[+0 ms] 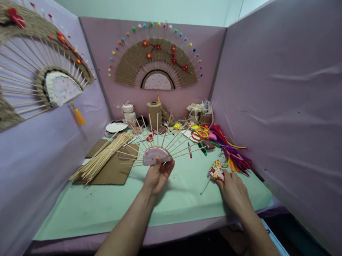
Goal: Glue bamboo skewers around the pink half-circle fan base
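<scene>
- While my left hand (158, 177) pinches the stick fan frame (152, 156) above the worktop (188, 201), my right hand (235, 189) grips the patterned glue gun (215, 170).
- Judged step: readying glue; next move needs the frame steady.

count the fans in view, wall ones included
3: the left-wall fan, partly out of frame; the back-wall fan; and the bare-stick fan held in the left hand.
</scene>
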